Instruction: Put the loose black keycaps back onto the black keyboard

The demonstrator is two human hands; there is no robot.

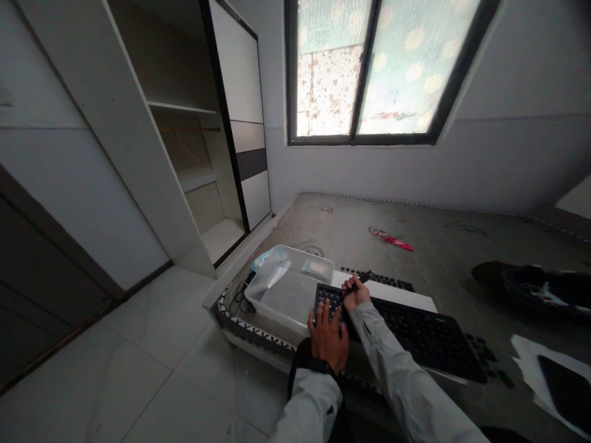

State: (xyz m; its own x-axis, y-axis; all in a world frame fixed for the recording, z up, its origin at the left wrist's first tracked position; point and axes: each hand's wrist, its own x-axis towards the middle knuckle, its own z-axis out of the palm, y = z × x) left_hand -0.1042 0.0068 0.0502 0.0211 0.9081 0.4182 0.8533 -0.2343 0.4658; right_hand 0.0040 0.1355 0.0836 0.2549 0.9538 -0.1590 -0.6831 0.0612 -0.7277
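Note:
A black keyboard lies on the mattress in front of me, some of it hidden by my hands and right sleeve. My left hand rests on its left end with the fingers spread over the keys. Just beyond, my right hand is closed around a dark, slim, stick-like tool, whose exact kind I cannot make out. Small black keycaps lie in rows behind the keyboard, past a white sheet or board. More loose keycaps are scattered off the right end.
A clear plastic box with papers or packets stands left of the keyboard, cables beside it. A red strip-like item lies farther back. At right are a dark bag-like item and a black phone on white paper.

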